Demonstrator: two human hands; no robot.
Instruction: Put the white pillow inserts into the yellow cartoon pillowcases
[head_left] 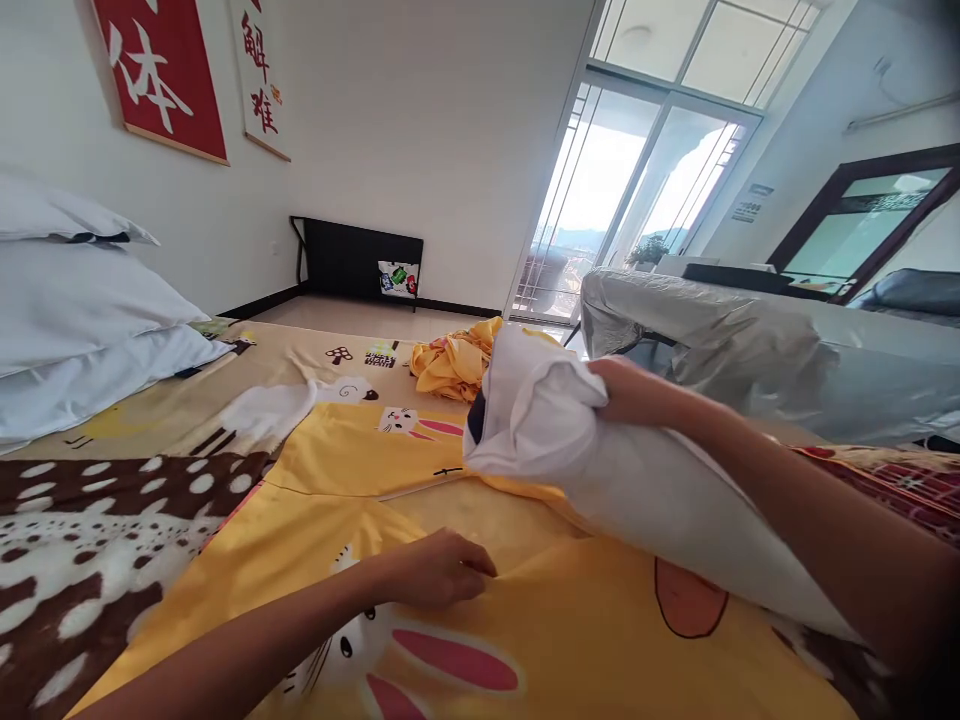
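Observation:
My right hand point(634, 392) grips the far end of a white pillow point(600, 460) and holds it above the bed, with the pillow lying along my forearm. My left hand point(439, 567) is closed in a pinch on a yellow pillowcase point(570, 620) printed with a rabbit, which lies spread on the bed below the pillow. The pillowcase's opening edge runs under my left fingers.
The bed carries a beige and brown cartoon sheet point(112, 520). Stacked white pillows point(67, 310) sit at the left. A crumpled yellow cloth point(454, 362) lies at the far edge. A silver-covered piece of furniture point(750, 350) stands to the right, glass doors point(630, 190) behind.

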